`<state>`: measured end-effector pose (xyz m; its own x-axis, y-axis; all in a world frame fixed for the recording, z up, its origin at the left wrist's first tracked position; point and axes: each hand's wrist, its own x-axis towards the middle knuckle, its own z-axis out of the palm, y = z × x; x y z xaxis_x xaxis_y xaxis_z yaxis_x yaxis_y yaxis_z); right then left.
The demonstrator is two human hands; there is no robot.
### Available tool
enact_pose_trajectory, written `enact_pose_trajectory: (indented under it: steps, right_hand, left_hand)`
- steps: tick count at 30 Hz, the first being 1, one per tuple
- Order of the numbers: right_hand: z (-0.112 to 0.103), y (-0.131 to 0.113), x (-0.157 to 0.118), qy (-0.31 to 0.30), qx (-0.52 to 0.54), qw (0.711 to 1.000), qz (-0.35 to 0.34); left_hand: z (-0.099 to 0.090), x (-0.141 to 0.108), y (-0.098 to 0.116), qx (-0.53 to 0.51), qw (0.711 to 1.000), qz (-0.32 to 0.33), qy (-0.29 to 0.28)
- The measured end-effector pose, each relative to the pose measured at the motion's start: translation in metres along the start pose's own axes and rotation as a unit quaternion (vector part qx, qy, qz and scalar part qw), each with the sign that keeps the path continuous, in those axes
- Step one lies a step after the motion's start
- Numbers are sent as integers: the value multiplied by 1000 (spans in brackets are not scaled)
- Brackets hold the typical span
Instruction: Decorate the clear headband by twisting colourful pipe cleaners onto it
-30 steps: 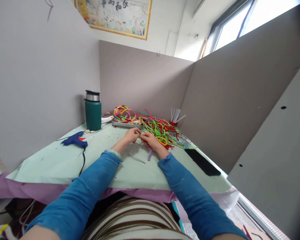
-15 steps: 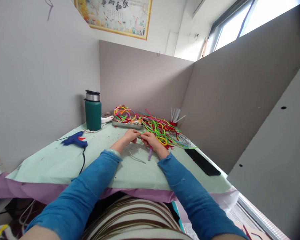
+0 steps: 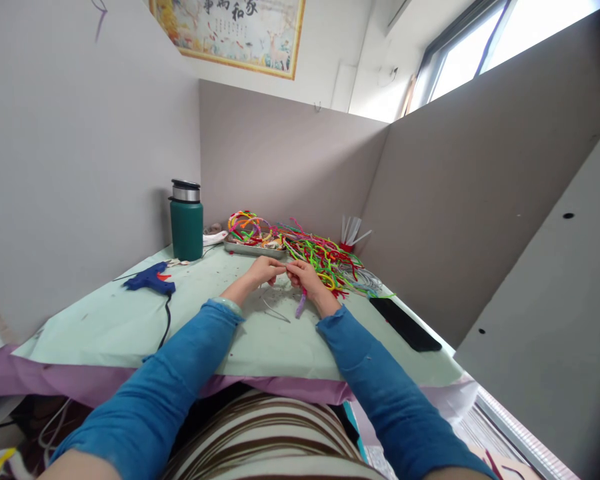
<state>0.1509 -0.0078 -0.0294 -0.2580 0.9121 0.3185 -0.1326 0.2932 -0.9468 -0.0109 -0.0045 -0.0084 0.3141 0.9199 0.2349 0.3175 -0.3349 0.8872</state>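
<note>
My left hand (image 3: 266,271) and my right hand (image 3: 301,275) meet fingertip to fingertip above the middle of the table. Both are closed in a pinch. A purple fuzzy strip (image 3: 301,305) hangs below my right hand, its upper end hidden by the fingers. From under my left hand a thin grey wire (image 3: 275,312) curves down over the cloth. What my left fingertips pinch is too small to make out. Just behind my right hand lies a heap of red, green and yellow fuzzy stems (image 3: 320,253).
A metal tray (image 3: 255,251) with colourful pieces is behind my hands. On the left stand a green bottle (image 3: 187,230) and a blue glue gun (image 3: 153,279) with its cord. A black flat object (image 3: 405,325) lies right. Grey panels enclose the table.
Both hands have shifted slightly to the right, and their fingertips are closer together. The purple strip's lower end has tilted and risen a little. The wire has moved slightly.
</note>
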Motion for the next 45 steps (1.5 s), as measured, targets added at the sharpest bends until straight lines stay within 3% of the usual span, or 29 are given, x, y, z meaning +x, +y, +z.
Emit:
enact_pose_trajectory:
  steps: [7,12,23,45]
  right_hand:
    - [0,4,2,9,-10,1000,-6]
    - [0,7,3,14,-17,1000,-10]
    - [1,7,2,12,-38,999,-12]
    - [3,9,2,13,-96,995,-29]
  left_hand:
    - [2,1,-2,-48,999,-7,-18]
    - [4,2,-3,-83,996,-13,3]
    - [1,-3,-1,-88,994,-41,-44]
    - [2,0,-5,-103,990,-82,-48]
